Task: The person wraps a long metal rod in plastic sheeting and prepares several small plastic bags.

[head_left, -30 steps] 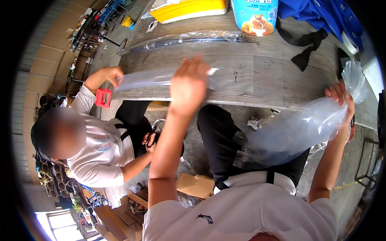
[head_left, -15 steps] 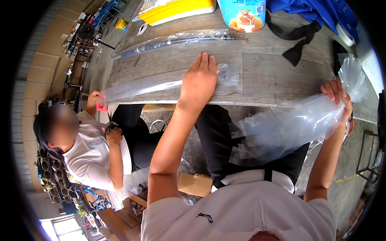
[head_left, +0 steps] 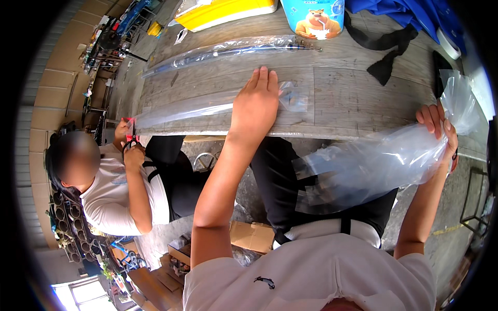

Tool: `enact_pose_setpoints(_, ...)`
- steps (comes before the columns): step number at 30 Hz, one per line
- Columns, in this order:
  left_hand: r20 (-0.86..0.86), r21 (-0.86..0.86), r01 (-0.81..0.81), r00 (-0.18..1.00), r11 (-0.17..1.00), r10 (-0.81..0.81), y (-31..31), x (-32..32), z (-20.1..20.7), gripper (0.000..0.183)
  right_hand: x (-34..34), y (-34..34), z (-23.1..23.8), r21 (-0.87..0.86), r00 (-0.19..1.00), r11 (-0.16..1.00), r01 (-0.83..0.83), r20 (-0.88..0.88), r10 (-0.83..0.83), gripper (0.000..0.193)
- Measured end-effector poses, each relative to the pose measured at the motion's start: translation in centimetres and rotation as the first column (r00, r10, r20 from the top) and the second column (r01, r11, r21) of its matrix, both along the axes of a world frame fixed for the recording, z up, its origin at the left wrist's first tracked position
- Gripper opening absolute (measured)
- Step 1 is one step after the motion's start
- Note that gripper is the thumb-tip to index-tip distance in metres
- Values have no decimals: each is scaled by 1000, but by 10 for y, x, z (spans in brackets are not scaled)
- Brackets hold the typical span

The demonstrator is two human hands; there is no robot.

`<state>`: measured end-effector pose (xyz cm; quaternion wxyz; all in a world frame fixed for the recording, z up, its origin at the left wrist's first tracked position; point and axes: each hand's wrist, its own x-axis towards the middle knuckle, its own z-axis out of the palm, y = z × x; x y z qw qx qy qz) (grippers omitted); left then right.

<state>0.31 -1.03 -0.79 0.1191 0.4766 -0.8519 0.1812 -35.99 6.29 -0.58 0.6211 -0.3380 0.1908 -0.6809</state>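
The left hand (head_left: 256, 102) lies palm down on a long, flat, clear plastic sleeve (head_left: 199, 108), its fingers extended, side by side and closed on nothing. The sleeve rests on the grey wood-grain bench (head_left: 353, 101), just inside and roughly along the front edge, running from the front left corner to a short tail past the left hand. The right hand (head_left: 437, 128) is beyond the right part of the front edge, with its fingers curled and gripping the gathered neck of a bundle of clear plastic bags (head_left: 363, 166); the bundle spreads below the front edge, over the person's black trousers (head_left: 275, 179). At the front left corner, a co-worker's hand (head_left: 135, 156) holds black-handled scissors (head_left: 133, 139) upright at the sleeve's end — whether the blades touch the plastic cannot be told. Farther from the front edge, a slender blue rod in clear wrapping (head_left: 223, 53) lies apart from the sleeve. Beyond the rod stand a yellow rectangular tray (head_left: 228, 16) and, to its right, a light-blue printed tub (head_left: 315, 22). A black fabric strip (head_left: 384, 68) lies right of the tub — near a bright blue cloth (head_left: 415, 14) on the bench's right side.
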Motion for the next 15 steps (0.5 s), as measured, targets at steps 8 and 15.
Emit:
enact_pose_setpoints(8,-10,1,8,1000,1000,-8,0,1,-1,32,-2,1,1,0,1000,1000,-10,-4,10,23)
enact_pose_setpoints(15,16,-18,-13,1000,1000,13,0,0,-3,32,-1,1,2,-11,999,999,-36,15,36,21)
